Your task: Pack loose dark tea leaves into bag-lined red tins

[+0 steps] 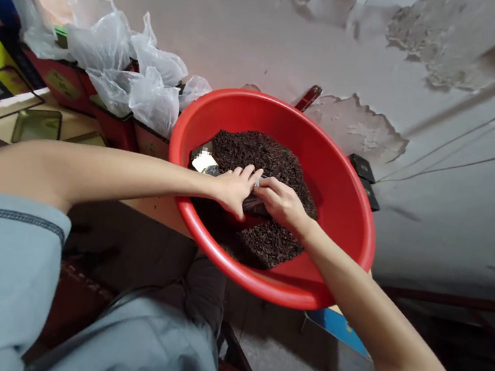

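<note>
A large red basin (335,250) holds loose, dark brown dried leaves or grains (275,246), which could be tea. Both hands are down inside it, over a dark, shiny plastic pouch (257,206) partly hidden beneath them. My left hand (236,189) lies across the pouch with its fingers spread and thumb apart. Right beside it, my right hand (283,202) has its fingertips pinched together at the pouch's upper edge. A small bright object (204,161), partly blurred out, rests against the basin's left inner side, next to my left wrist.
Crumpled clear plastic bags (126,60) sit on red boxes (68,85) at the left. An olive-coloured tray (37,126) lies on the wooden tabletop. Behind the basin rises a peeling wall (254,23); a red handle (309,98) and black boxes (364,177) show by its rim.
</note>
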`<action>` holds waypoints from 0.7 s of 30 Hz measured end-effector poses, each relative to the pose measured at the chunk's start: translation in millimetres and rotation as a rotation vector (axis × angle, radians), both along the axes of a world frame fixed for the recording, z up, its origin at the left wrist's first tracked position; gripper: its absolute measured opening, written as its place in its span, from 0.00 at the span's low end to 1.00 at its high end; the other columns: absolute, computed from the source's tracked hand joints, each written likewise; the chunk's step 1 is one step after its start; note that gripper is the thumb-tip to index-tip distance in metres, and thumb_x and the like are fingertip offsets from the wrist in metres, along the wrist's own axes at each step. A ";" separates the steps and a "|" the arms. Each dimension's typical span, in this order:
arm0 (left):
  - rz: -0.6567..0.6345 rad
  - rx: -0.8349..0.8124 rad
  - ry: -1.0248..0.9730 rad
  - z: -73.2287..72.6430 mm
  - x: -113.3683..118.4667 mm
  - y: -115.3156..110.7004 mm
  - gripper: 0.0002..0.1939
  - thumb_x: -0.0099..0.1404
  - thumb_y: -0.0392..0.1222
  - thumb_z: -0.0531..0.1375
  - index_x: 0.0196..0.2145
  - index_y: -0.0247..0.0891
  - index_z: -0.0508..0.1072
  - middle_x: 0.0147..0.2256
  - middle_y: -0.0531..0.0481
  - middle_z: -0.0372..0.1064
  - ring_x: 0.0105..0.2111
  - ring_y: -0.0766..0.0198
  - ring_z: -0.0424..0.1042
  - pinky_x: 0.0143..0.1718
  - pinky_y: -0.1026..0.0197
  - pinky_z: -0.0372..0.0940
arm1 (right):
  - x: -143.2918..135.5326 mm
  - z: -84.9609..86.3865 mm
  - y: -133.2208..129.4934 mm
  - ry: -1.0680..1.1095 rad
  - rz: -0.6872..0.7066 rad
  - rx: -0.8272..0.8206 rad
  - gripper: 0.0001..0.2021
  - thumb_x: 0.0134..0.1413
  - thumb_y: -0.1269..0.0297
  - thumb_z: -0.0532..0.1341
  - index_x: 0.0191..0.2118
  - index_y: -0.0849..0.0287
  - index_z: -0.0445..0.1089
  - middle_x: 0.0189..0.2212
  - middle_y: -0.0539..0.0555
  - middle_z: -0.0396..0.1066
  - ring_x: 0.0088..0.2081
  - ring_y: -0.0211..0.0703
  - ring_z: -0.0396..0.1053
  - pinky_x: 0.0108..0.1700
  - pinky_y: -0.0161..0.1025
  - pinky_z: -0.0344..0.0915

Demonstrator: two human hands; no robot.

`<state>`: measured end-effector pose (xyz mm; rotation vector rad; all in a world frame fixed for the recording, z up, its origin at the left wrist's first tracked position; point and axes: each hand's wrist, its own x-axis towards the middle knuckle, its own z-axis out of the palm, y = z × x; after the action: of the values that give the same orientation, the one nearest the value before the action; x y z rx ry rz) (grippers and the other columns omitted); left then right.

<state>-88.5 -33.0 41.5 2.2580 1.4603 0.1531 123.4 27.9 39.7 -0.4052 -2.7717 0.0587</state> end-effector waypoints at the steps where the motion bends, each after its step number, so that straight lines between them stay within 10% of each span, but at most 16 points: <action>1: -0.018 0.018 0.005 -1.1 0.0 3.7 0.76 0.43 0.53 0.72 0.78 0.27 0.34 0.76 0.19 0.33 0.73 0.24 0.46 0.70 0.37 0.52 | 1.6 1.2 -2.1 0.041 -0.005 -0.039 0.16 0.75 0.63 0.52 0.46 0.55 0.79 0.44 0.59 0.76 0.43 0.45 0.75 0.46 0.44 0.74; 13: -0.455 -0.082 0.006 19.4 -30.0 61.5 0.74 0.31 0.41 0.75 0.76 0.31 0.53 0.76 0.30 0.43 0.73 0.30 0.50 0.72 0.52 0.51 | -1.9 21.9 -13.8 0.024 0.123 -0.128 0.15 0.74 0.64 0.56 0.42 0.58 0.81 0.44 0.59 0.76 0.44 0.46 0.76 0.47 0.43 0.76; 19: 0.014 -0.111 0.255 42.8 3.8 -8.2 0.70 0.57 0.61 0.68 0.78 0.25 0.29 0.77 0.21 0.27 0.69 0.25 0.58 0.66 0.40 0.60 | -3.1 20.7 -10.9 -0.149 0.296 0.358 0.21 0.75 0.73 0.48 0.34 0.62 0.75 0.36 0.59 0.74 0.34 0.42 0.67 0.37 0.43 0.70; 21: 0.154 -0.133 0.307 43.2 19.3 -27.7 0.67 0.64 0.67 0.61 0.77 0.25 0.25 0.75 0.16 0.35 0.65 0.25 0.63 0.61 0.38 0.64 | -0.7 17.2 -7.4 -0.116 0.355 0.453 0.19 0.74 0.74 0.49 0.33 0.62 0.73 0.37 0.58 0.74 0.33 0.41 0.65 0.36 0.42 0.68</action>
<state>-69.3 -60.7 84.7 2.1302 1.7443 -0.2482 122.7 20.5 56.9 0.2051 -2.8185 -0.5108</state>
